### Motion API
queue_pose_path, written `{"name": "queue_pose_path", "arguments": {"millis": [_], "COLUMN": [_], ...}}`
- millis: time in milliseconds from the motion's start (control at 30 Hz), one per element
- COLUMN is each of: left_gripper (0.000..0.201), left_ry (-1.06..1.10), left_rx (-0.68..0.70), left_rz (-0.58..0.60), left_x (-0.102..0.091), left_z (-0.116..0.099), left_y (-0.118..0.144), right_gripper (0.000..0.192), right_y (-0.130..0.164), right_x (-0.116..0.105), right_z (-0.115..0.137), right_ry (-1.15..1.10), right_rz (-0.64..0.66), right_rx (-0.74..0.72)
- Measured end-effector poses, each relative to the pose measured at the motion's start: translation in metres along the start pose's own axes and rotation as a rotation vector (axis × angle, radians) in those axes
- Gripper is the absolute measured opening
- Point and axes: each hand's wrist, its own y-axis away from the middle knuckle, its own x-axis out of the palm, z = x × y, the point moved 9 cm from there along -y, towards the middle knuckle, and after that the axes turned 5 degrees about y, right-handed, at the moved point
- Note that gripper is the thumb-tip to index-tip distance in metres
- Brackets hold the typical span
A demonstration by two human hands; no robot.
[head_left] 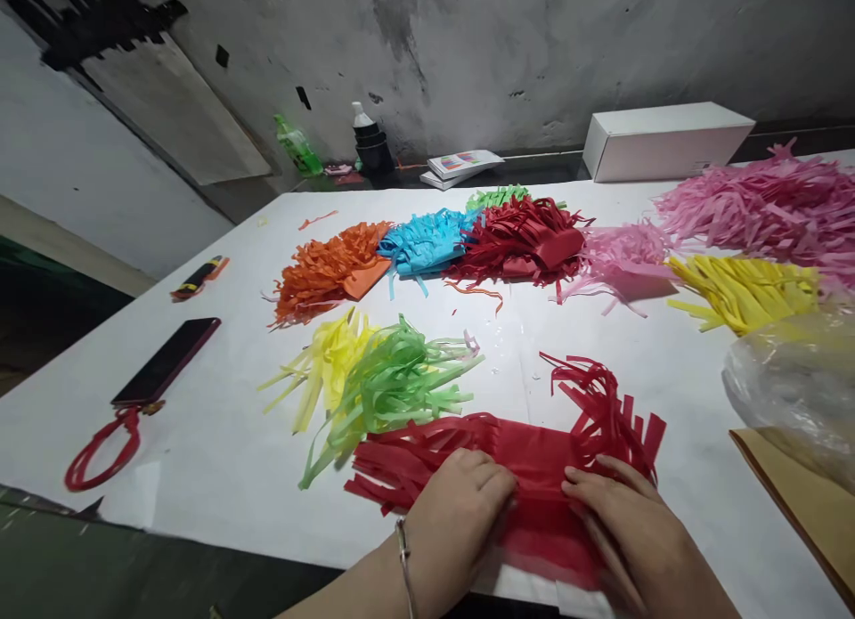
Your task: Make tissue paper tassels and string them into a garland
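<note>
A sheet of red tissue paper [534, 454] with fringed ends lies in front of me on the white-covered table. My left hand [460, 508] is closed on its near middle, fingers curled over the paper. At the right side, my right hand [621, 512] grips it too, fingers over the top and thumb lower down. The plain middle band runs between the hands, and its near part is blurred. Just beyond, green fringed tissue [401, 378] and yellow fringed tissue [334, 356] lie in a loose heap touching the red sheet.
Bunches of orange [334, 272], blue [427, 240] and dark red fringe [521, 240] sit farther back, with pink fringe [768, 205] to the right. A phone [166, 361], box cutter [199, 277], white box [668, 142], plastic bag [794, 387] and brown board [802, 494] surround them.
</note>
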Motion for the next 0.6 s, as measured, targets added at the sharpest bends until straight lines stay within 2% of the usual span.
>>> {"name": "queue_pose_path", "arguments": {"millis": [100, 200, 367, 433, 500, 600], "left_gripper": [0.017, 0.019, 0.020, 0.020, 0.019, 0.019], "left_ry": [-0.074, -0.152, -0.221, -0.229, -0.231, -0.227], "left_rx": [-0.160, -0.320, -0.422, -0.436, -0.438, -0.425], "left_rz": [0.114, 0.209, 0.213, 0.204, 0.201, 0.193], "left_x": [0.001, 0.002, 0.002, 0.003, 0.003, 0.004], "left_z": [0.017, 0.035, 0.051, 0.053, 0.054, 0.054], "left_y": [-0.016, -0.031, -0.042, -0.042, -0.042, -0.044], "right_gripper": [0.020, 0.017, 0.029, 0.025, 0.014, 0.030], "right_y": [0.003, 0.001, -0.007, -0.010, -0.012, -0.013], "right_x": [0.004, 0.013, 0.029, 0.024, 0.014, 0.009], "right_z": [-0.014, -0.026, -0.036, -0.034, -0.028, -0.002], "right_ry": [0.047, 0.131, 0.302, 0.374, 0.436, 0.327], "right_rz": [-0.015, 0.029, 0.150, 0.140, 0.070, -0.033], "right_rx": [0.168, 0.255, 0.292, 0.290, 0.258, 0.053]}}
